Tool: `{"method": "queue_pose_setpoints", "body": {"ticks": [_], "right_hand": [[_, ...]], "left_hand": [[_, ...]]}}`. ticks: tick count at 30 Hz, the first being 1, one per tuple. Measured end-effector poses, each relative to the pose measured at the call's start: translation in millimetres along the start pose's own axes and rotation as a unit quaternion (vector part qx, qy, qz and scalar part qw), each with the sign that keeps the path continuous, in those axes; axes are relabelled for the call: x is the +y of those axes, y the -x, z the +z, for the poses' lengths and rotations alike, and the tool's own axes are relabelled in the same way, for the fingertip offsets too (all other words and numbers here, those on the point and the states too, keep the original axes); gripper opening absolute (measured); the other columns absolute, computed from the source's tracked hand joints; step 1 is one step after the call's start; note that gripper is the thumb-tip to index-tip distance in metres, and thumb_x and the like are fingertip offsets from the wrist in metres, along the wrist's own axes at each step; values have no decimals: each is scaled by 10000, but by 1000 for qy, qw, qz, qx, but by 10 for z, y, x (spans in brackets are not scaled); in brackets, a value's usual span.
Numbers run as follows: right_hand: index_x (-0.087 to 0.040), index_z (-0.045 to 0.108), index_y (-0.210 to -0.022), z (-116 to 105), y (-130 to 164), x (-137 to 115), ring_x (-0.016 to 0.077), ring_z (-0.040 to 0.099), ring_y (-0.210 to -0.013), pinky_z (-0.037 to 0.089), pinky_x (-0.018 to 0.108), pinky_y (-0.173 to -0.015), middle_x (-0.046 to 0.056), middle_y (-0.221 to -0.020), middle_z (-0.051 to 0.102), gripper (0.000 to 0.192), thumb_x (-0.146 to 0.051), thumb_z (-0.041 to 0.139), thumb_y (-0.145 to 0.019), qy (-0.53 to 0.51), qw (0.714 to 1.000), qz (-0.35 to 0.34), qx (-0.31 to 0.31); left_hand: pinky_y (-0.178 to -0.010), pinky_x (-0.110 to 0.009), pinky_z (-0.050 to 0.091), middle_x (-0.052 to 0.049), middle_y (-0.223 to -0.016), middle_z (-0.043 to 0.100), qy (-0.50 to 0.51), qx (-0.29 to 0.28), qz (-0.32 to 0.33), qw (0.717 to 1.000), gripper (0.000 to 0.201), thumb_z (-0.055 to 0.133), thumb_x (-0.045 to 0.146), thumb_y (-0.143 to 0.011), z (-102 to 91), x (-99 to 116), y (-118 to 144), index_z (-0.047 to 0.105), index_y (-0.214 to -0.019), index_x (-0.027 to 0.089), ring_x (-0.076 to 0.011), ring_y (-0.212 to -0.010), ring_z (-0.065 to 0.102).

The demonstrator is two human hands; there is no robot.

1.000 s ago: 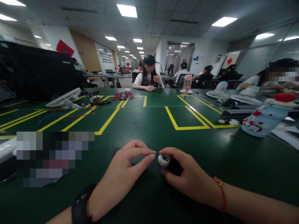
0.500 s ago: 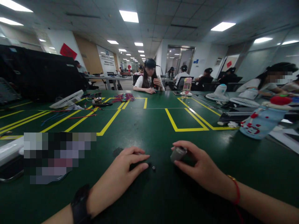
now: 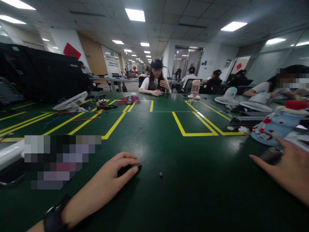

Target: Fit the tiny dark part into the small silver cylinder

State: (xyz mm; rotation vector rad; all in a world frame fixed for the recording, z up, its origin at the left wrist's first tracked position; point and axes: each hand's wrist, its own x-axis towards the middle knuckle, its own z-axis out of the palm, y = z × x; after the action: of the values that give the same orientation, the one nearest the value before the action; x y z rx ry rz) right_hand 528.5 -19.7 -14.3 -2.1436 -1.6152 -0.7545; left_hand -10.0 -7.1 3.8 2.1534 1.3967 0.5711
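Note:
My left hand (image 3: 109,178) rests palm down on the green table (image 3: 154,135), its fingers over a small dark object (image 3: 125,169) that is mostly hidden. A tiny round part (image 3: 161,174) lies loose on the table to the right of that hand. My right hand (image 3: 287,166) is far out to the right, near the table edge, its fingers around a small grey cylindrical motor (image 3: 271,155). A black watch (image 3: 54,217) sits on my left wrist.
A blue bottle with red marks (image 3: 272,127) lies just beyond my right hand. White fans (image 3: 71,101) (image 3: 229,95), coloured wires (image 3: 129,99) and yellow floor-tape lines (image 3: 113,125) cover the far table. A person (image 3: 154,80) sits opposite, others at the right. A blurred patch (image 3: 60,161) lies at my left.
My right hand carried the grey motor from the table's middle far out to the right. My left hand drew back left and settled over the dark object, leaving the tiny part on the table.

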Motion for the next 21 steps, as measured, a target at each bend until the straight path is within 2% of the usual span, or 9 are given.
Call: {"method": "queue_pose_setpoints", "body": {"ticks": [2,3,5,6,9,11,13,16,21], "right_hand": [[-128,330,-1382,-184,71,-542,379,321,-1307,333,508,-993,228,-1378,364,754,-593,476,-807,-31,995,-80,51],[-172,371,-1359,-281,121,-853,344,347,-1293,311,510,-1013,181,-1369,392,665,-555,476,-827,-82,985,-140,53],[-269,468,-1271,-455,240,-1489,252,436,-1212,357,462,-979,79,-1310,474,473,-488,489,-851,-202,939,-275,-42],[-295,468,-1276,-524,299,-1789,206,453,-1185,381,415,-961,49,-1299,484,422,-437,476,-878,-251,913,-304,-109],[-336,541,-1205,-653,426,-2488,162,497,-1050,401,356,-873,4,-1164,561,335,-384,518,-875,-331,850,-341,-228],[-329,628,-1033,-688,438,-2710,141,512,-948,391,335,-824,-21,-1016,601,191,-353,517,-880,-353,832,-346,-252],[-281,638,-928,-702,382,-2704,119,519,-884,394,305,-790,-21,-940,603,169,-328,479,-897,-367,830,-327,-263],[-202,595,-882,-684,184,-2301,108,522,-788,409,261,-696,15,-882,593,210,-326,426,-900,-361,870,-250,-226],[-194,593,-898,-442,-204,-963,196,553,-877,411,348,-792,65,-940,620,239,-392,488,-813,-165,977,-122,50]], "left_hand": [[-973,-344,448,14,-1195,559,-2,2,6,1000,264,497,417,-919,9,-4,-3,624,-1136,335,-185,-1090,566],[-971,-346,449,11,-1191,559,-4,4,9,1000,262,499,414,-919,13,-11,-2,627,-1132,331,-186,-1087,567],[-970,-353,450,3,-1190,558,-10,10,13,1000,265,497,406,-920,22,-32,3,625,-1137,323,-191,-1085,568],[-974,-357,448,-1,-1194,556,-14,13,15,1000,268,497,402,-920,28,-44,7,622,-1143,321,-194,-1089,565],[-996,-367,432,-6,-1211,548,-31,18,23,999,270,502,387,-919,44,-85,23,616,-1155,321,-198,-1113,550],[-1008,-371,423,-8,-1224,544,-41,20,29,999,270,508,377,-916,48,-113,34,616,-1156,321,-200,-1132,538],[-1004,-373,430,-13,-1239,538,-43,18,32,998,275,504,369,-917,46,-137,43,612,-1165,320,-204,-1139,533],[-988,-385,447,-24,-1256,528,-38,13,33,999,284,488,370,-923,45,-154,53,606,-1176,318,-214,-1135,535],[-993,-409,439,-25,-1245,512,-35,9,31,999,274,478,370,-927,62,-132,62,601,-1168,331,-220,-1144,520]]}}
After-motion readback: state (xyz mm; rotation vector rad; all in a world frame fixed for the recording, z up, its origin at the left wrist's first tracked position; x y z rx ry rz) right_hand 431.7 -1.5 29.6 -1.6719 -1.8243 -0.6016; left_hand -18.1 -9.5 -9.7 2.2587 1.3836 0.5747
